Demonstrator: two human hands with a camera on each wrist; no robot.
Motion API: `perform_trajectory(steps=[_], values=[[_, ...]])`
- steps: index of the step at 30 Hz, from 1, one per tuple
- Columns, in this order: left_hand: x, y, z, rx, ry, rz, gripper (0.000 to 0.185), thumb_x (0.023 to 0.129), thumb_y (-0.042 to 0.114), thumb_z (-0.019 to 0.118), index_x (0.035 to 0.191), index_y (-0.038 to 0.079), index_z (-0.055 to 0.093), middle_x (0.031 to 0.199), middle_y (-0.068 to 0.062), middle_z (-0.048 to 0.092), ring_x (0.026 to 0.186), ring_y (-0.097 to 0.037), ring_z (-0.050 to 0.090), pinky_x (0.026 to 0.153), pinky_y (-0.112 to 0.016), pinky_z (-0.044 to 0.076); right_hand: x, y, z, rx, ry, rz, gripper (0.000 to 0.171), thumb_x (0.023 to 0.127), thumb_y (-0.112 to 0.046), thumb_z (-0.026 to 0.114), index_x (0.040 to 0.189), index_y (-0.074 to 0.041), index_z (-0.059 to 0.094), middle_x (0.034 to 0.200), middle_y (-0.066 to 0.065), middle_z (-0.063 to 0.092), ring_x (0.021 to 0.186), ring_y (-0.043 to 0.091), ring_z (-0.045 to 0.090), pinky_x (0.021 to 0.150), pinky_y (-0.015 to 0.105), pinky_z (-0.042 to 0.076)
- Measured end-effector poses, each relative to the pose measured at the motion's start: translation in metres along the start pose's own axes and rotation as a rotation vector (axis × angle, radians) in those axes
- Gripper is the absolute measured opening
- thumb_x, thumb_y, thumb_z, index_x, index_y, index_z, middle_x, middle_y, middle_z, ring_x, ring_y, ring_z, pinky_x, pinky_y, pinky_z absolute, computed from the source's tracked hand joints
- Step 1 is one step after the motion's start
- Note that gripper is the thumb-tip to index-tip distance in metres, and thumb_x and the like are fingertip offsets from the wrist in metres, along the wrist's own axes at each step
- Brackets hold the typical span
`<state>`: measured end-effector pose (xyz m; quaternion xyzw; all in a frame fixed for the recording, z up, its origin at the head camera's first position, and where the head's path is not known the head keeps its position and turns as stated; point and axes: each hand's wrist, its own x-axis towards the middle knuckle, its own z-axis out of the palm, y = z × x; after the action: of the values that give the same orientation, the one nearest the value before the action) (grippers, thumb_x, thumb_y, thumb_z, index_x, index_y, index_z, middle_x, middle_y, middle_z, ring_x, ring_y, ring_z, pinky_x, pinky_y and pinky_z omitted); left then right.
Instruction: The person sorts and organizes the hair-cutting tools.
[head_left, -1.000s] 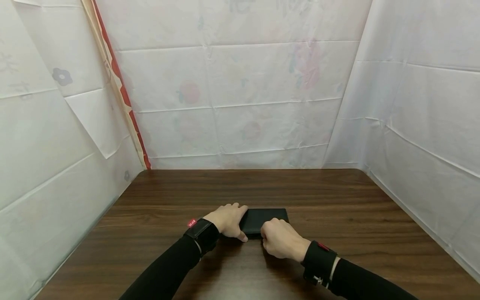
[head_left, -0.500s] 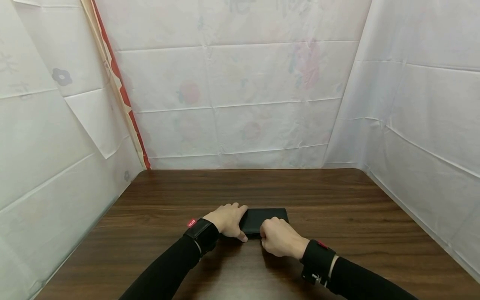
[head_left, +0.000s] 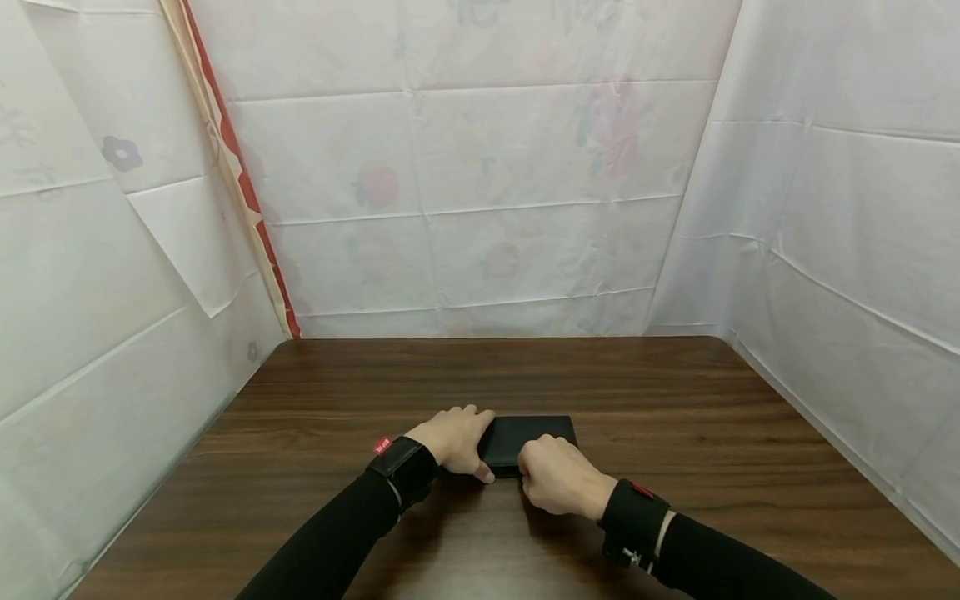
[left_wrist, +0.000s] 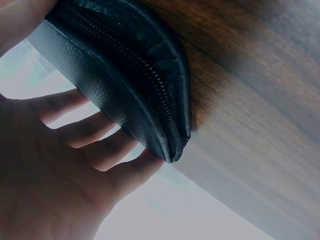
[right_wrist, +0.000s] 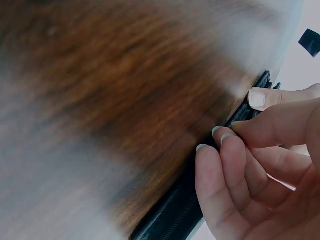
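Observation:
A black leather-like zip pouch (head_left: 525,432) lies on the brown wooden table in the head view. My left hand (head_left: 459,442) holds its left end, thumb at the near edge and the other fingers spread along the far side. In the left wrist view, zipper teeth (left_wrist: 150,72) curve round the pouch's end beside my left fingers (left_wrist: 112,150). With curled fingers, my right hand (head_left: 558,477) pinches at the zipper along the near edge; the pull itself is hidden. The right wrist view has the right fingertips (right_wrist: 225,142) against this edge, close to the left thumb (right_wrist: 258,99).
The wooden table (head_left: 360,379) extends around both hands. White printed sheeting (head_left: 480,208) hangs behind it and along both sides. A red-and-cream strip (head_left: 247,179) runs down the back left corner. Black bands (head_left: 633,525) wrap both wrists.
My right hand has shifted very slightly to the left along the pouch's near edge. The left hand and the pouch stay practically where they were.

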<state>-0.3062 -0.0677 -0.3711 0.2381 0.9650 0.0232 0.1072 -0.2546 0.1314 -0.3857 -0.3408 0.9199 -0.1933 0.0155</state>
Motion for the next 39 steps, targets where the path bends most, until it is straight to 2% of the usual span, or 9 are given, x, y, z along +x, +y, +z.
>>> perform_trajectory(steps=[5, 12, 17, 22, 27, 32, 36, 38, 39], values=[[-0.001, 0.001, 0.002, 0.015, 0.009, -0.004, 0.094, 0.078, 0.054, 0.085, 0.153, 0.014, 0.044, 0.146, -0.014, 0.051, 0.131, -0.033, 0.052, 0.107, -0.047, 0.044, 0.005, -0.005, 0.004, 0.030, 0.002, -0.016, 0.031, 0.090, 0.003, 0.064, 0.065, -0.014, 0.063, 0.051, -0.010, 0.041, 0.041, 0.002, 0.035, 0.043, 0.018, 0.029], [0.000, 0.007, 0.005, 0.022, 0.030, 0.046, 0.093, 0.080, 0.054, 0.082, 0.154, 0.012, 0.044, 0.139, -0.013, 0.055, 0.125, -0.032, 0.055, 0.104, -0.047, 0.047, 0.012, -0.015, 0.010, 0.026, -0.015, -0.022, 0.049, 0.090, 0.003, 0.062, 0.054, -0.021, 0.039, 0.047, -0.012, 0.024, 0.038, 0.002, 0.022, 0.041, 0.017, 0.020], [-0.001, 0.003, 0.002, 0.039, 0.029, 0.019, 0.093, 0.080, 0.054, 0.083, 0.153, 0.012, 0.044, 0.140, -0.013, 0.054, 0.125, -0.032, 0.055, 0.104, -0.047, 0.046, 0.017, -0.017, 0.010, 0.038, -0.003, -0.041, 0.045, 0.088, 0.005, 0.061, 0.056, -0.020, 0.043, 0.048, -0.013, 0.024, 0.039, 0.002, 0.022, 0.043, 0.018, 0.020], [-0.001, 0.002, 0.000, 0.038, 0.031, 0.036, 0.092, 0.081, 0.053, 0.082, 0.153, 0.011, 0.044, 0.141, -0.015, 0.054, 0.126, -0.033, 0.055, 0.104, -0.048, 0.046, 0.018, -0.018, 0.008, 0.051, -0.012, -0.013, 0.040, 0.090, -0.001, 0.065, 0.057, -0.019, 0.052, 0.047, -0.012, 0.030, 0.039, 0.003, 0.028, 0.042, 0.019, 0.024], [-0.003, 0.003, 0.001, 0.045, 0.026, 0.026, 0.092, 0.081, 0.054, 0.082, 0.153, 0.011, 0.044, 0.143, -0.014, 0.053, 0.129, -0.033, 0.053, 0.106, -0.048, 0.045, 0.017, -0.017, 0.006, 0.090, -0.060, -0.014, 0.033, 0.095, -0.009, 0.064, 0.064, -0.019, 0.063, 0.050, -0.012, 0.042, 0.041, 0.003, 0.037, 0.044, 0.020, 0.031], [-0.003, 0.002, 0.001, 0.038, 0.021, 0.020, 0.093, 0.080, 0.051, 0.083, 0.154, 0.012, 0.043, 0.143, -0.014, 0.052, 0.129, -0.034, 0.053, 0.106, -0.049, 0.045, 0.014, -0.013, -0.003, 0.114, -0.068, -0.029, 0.024, 0.098, -0.009, 0.063, 0.077, -0.014, 0.071, 0.057, -0.010, 0.051, 0.045, 0.004, 0.043, 0.047, 0.021, 0.036], [-0.003, 0.001, 0.002, 0.023, 0.018, 0.018, 0.092, 0.080, 0.048, 0.084, 0.154, 0.012, 0.043, 0.142, -0.014, 0.053, 0.125, -0.032, 0.054, 0.104, -0.049, 0.045, 0.012, -0.009, -0.014, 0.083, -0.024, -0.045, 0.012, 0.096, -0.008, 0.067, 0.086, -0.011, 0.073, 0.067, -0.010, 0.056, 0.053, 0.004, 0.048, 0.051, 0.023, 0.041], [-0.004, 0.001, 0.001, 0.023, 0.017, 0.015, 0.092, 0.080, 0.048, 0.084, 0.154, 0.012, 0.044, 0.140, -0.013, 0.054, 0.122, -0.031, 0.055, 0.103, -0.048, 0.046, 0.012, -0.006, -0.019, 0.022, 0.017, -0.056, 0.004, 0.094, -0.010, 0.070, 0.094, -0.010, 0.074, 0.077, -0.009, 0.060, 0.063, 0.005, 0.052, 0.057, 0.025, 0.045], [-0.004, 0.001, 0.001, 0.024, 0.016, 0.014, 0.092, 0.080, 0.049, 0.085, 0.154, 0.012, 0.044, 0.139, -0.012, 0.055, 0.121, -0.031, 0.056, 0.102, -0.048, 0.046, 0.012, -0.005, -0.021, -0.011, 0.040, -0.063, 0.005, 0.093, -0.011, 0.072, 0.098, -0.010, 0.074, 0.082, -0.007, 0.062, 0.069, 0.007, 0.054, 0.060, 0.026, 0.047]])
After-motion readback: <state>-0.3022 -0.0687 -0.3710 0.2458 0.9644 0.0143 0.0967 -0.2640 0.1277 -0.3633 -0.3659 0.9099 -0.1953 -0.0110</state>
